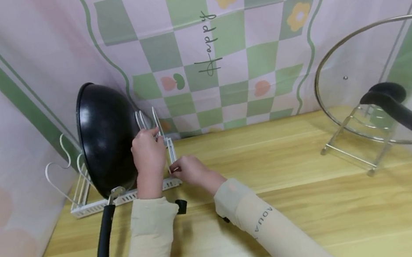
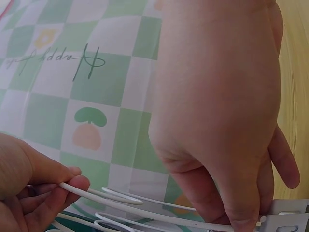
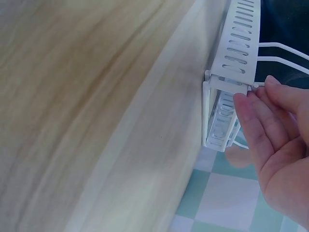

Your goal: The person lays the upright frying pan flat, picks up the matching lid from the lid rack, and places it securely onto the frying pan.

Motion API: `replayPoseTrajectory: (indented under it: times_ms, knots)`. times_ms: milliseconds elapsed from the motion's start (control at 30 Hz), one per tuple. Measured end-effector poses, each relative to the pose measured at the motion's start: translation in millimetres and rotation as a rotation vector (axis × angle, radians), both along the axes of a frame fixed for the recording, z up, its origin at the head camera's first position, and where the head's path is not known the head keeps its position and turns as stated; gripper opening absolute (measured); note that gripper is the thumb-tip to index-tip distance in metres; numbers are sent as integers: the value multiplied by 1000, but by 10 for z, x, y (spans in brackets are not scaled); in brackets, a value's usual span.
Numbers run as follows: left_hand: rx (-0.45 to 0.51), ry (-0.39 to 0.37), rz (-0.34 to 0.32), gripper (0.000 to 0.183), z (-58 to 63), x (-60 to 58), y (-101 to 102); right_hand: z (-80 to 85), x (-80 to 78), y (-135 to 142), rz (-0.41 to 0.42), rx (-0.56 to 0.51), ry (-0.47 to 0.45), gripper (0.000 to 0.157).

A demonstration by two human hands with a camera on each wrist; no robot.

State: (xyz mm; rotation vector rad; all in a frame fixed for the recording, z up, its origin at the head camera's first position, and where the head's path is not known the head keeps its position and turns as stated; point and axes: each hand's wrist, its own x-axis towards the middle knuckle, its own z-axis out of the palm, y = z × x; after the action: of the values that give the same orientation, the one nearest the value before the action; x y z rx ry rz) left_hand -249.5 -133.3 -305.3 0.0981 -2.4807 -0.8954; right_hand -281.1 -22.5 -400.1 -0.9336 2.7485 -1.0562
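A white pan rack (image 1: 94,207) stands at the left of the wooden table, with a black wok (image 1: 105,139) on its side between its wire dividers. My left hand (image 1: 148,155) pinches the upper part of a white wire divider (image 2: 145,211) at the rack's right end. Lower on that divider, my right hand (image 1: 192,170) pinches its end by the slotted base. In the right wrist view, the right thumb and fingertips (image 3: 244,104) meet at the base's corner. How the wire end sits in the base is hidden by the fingers.
The wok's black handle (image 1: 105,254) juts toward the table's front. At the right, a glass lid (image 1: 342,59) with a black handle leans upright in a metal stand (image 1: 350,156). A small black object (image 1: 181,206) lies by the left sleeve. A patterned cloth (image 1: 216,33) hangs behind.
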Motion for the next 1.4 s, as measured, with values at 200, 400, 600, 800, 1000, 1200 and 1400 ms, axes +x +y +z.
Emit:
replayPoseTrajectory:
  times_ms: [200, 400, 600, 800, 1000, 1200, 1400]
  knots:
    - [-8, 15, 1, 26, 0, -21, 28, 16, -18, 30, 2, -18, -14, 13]
    - [-20, 32, 8, 25, -4, -41, 61, 31, -36, 55, -2, -14, -17, 14]
    - [-14, 43, 3, 24, -11, -39, 91, 42, -46, 76, -4, -10, -39, 15]
    - [-20, 48, -6, 25, -28, -27, 103, 31, -54, 102, -3, -10, -40, 14]
    - [-23, 51, -7, 25, -55, -36, 108, 16, -60, 121, -4, -7, -47, 14]
    - [-28, 61, -14, 24, -70, -30, 125, 14, -71, 146, 15, -9, -35, 14]
    - [-16, 53, -23, 28, -63, -24, 149, 22, -90, 165, 19, -7, -56, 14]
